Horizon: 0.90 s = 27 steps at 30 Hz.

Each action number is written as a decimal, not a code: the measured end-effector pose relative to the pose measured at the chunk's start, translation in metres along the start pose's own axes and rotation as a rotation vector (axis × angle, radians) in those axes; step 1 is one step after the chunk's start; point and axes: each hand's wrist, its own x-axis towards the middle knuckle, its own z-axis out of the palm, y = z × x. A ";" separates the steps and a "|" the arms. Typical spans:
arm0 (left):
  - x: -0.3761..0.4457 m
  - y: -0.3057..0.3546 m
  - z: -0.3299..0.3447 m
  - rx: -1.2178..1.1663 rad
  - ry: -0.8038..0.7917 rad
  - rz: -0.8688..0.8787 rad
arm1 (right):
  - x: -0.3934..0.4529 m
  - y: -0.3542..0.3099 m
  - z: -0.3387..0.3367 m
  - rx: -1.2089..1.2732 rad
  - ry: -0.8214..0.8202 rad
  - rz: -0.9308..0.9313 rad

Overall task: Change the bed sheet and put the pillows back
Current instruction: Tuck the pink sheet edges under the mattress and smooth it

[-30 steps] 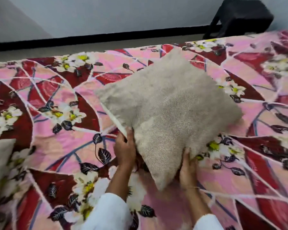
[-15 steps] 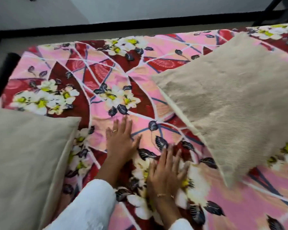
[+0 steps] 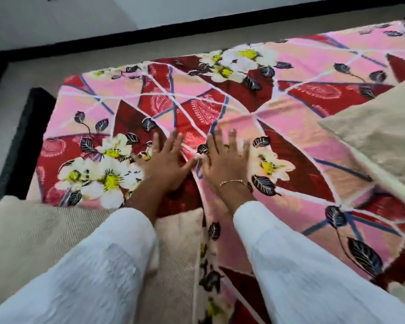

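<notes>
A: Where is the bed sheet (image 3: 297, 118) now?

B: Spread over the bed, pink and dark red with white flowers; it reaches the far edge and the left edge, where the black bed frame (image 3: 21, 146) shows beside it; a soft ridge runs up the cloth between the two hands.

A: And the hands?

B: Both lie flat on the sheet near the middle, side by side, almost touching at the thumbs; the left hand (image 3: 165, 163) has its fingers straight and fanned wide; the right hand (image 3: 225, 160), a thin bracelet (image 3: 235, 182) at its wrist, is spread the same way; neither holds anything. I judge they press palm-down to smooth that ridge outward; flat palms push cloth without bunching it.

A: The pillows?

B: One beige pillow (image 3: 38, 237) lies near and left, partly under the left sleeve (image 3: 84, 277); another pillow (image 3: 381, 136) sits at the right; the hands work the open stretch between them.

A: How far along?

B: Late, I would say; the sheet is on, and both pillows are on the bed; whether they sit in their final places I cannot tell.
</notes>
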 end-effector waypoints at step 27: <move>0.030 -0.033 0.023 -0.046 0.484 0.028 | 0.247 -0.049 -0.014 0.172 0.115 0.172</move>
